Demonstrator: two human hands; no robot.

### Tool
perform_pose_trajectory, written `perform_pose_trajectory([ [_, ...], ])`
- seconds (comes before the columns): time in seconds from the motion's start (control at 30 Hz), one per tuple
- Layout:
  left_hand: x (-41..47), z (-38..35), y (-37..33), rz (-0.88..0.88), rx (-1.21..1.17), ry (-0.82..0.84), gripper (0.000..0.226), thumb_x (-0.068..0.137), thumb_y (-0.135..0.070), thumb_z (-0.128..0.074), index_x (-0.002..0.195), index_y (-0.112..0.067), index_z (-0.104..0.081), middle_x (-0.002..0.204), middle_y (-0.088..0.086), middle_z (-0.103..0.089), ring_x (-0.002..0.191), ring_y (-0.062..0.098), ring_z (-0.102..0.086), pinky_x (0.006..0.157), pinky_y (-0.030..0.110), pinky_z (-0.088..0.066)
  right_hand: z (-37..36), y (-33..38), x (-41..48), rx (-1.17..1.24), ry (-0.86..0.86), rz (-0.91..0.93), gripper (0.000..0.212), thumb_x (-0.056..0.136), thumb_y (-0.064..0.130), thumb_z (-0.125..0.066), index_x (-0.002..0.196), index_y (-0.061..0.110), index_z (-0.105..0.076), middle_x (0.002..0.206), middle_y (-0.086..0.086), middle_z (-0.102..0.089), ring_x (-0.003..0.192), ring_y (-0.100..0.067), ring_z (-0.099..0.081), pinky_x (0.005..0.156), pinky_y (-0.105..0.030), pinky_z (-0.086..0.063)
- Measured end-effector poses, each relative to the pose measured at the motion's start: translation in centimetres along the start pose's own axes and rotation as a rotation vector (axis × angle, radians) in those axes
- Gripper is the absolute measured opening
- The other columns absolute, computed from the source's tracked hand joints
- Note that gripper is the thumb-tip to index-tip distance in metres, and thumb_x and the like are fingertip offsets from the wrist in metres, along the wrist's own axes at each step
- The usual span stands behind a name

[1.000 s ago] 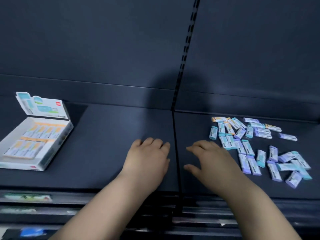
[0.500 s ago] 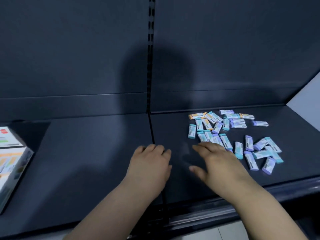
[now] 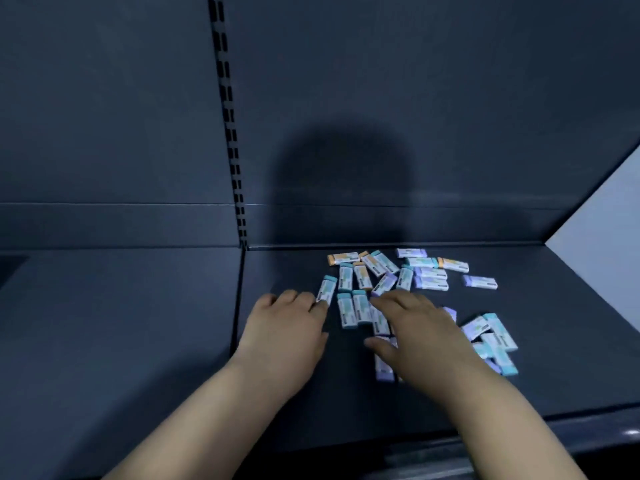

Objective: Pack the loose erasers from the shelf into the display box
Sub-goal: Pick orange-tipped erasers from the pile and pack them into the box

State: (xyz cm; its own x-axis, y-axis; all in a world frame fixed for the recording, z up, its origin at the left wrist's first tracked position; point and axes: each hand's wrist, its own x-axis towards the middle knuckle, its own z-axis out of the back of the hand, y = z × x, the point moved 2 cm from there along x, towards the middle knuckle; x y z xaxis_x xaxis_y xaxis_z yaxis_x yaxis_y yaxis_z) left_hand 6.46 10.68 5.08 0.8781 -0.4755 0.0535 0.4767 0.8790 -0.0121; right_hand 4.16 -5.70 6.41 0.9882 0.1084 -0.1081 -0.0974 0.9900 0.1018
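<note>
Your spread right hand [image 3: 420, 336] is over the erasers [image 3: 431, 282], and your relaxed left hand [image 3: 287, 329] has just 1 teal-capped eraser [image 3: 326, 289] at its fingertips, pointing away from you.

Left hand [image 3: 287, 329], right hand [image 3: 420, 336] reached erasers [image 3: 375, 268]; display box out of view.

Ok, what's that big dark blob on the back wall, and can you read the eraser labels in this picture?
Head view: the blob is a soft shadow on the back wall, probably the person's own, lit from behind; head view: erasers stand out bright on the dark shelf, but their labels are too blurred to read.
</note>
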Motion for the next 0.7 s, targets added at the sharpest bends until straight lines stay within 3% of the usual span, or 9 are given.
perform_pose_trajectory([
  [0.47, 8.8, -0.9, -5.8, 0.213, 0.097, 0.048, 0.046, 0.092, -0.025, -0.049, 0.137, -0.028, -0.038, 0.138, -0.005, -0.041, 0.127, 0.019, -0.035, 0.096, 0.032, -0.029, 0.9, -11.7, 4.2, 0.022, 0.023, 0.163, 0.057, 0.092, 0.046, -0.048, 0.143, 0.026, -0.032, 0.147, 0.007, -0.032, 0.135, -0.017, -0.028, 0.110, -0.033, -0.028],
  [0.7, 10.8, -1.1, -6.0, 0.293, 0.096, 0.114, 0.039, 0.094, -0.039, -0.046, 0.131, -0.026, -0.045, 0.137, -0.004, -0.042, 0.126, 0.020, -0.036, 0.097, 0.034, -0.029, 0.2, -12.1, 8.6, 0.156, -0.059, 0.290, 0.044, 0.095, 0.032, -0.048, 0.138, 0.025, -0.042, 0.139, 0.006, -0.043, 0.128, -0.017, -0.037, 0.105, -0.030, -0.032],
])
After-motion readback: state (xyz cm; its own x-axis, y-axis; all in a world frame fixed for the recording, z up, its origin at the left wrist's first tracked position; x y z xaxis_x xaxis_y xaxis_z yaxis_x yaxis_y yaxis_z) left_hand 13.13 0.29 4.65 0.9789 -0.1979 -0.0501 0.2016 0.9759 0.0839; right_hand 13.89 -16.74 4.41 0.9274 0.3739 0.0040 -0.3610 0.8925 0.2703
